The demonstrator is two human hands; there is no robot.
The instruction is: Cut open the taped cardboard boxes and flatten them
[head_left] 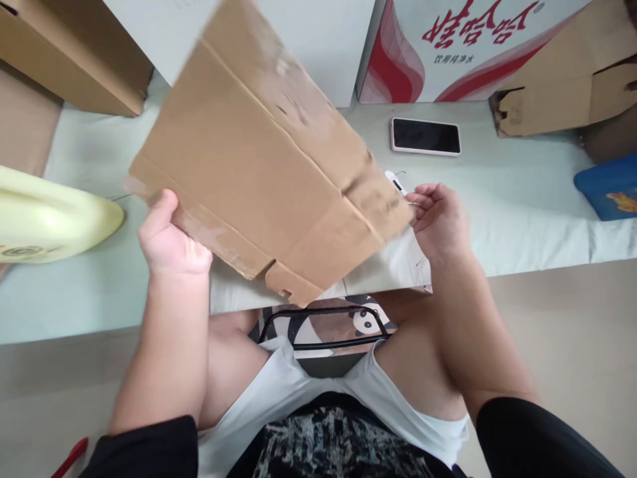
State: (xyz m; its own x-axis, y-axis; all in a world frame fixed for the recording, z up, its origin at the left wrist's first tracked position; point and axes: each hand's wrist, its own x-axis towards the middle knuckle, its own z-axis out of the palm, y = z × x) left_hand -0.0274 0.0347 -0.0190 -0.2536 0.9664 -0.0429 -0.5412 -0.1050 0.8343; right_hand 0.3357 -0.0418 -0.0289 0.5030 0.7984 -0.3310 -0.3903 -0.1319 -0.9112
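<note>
A flattened brown cardboard sheet (259,153) with creases and torn tape marks is held up tilted in front of me. My left hand (169,239) grips its lower left edge, thumb on top. My right hand (438,219) is closed at the sheet's lower right corner, fingers curled near a small white object with a thin wire (395,180); whether it grips the cardboard or that object is unclear. Under the sheet lies a white flat piece (393,265) on the table edge.
A phone (425,136) lies face up on the pale table (522,199). A red-and-white printed box (448,46) and brown cartons (562,86) stand behind. A pale yellow object (50,219) is at left, a blue item (607,186) at right. A panda-print bag (338,325) sits between my knees.
</note>
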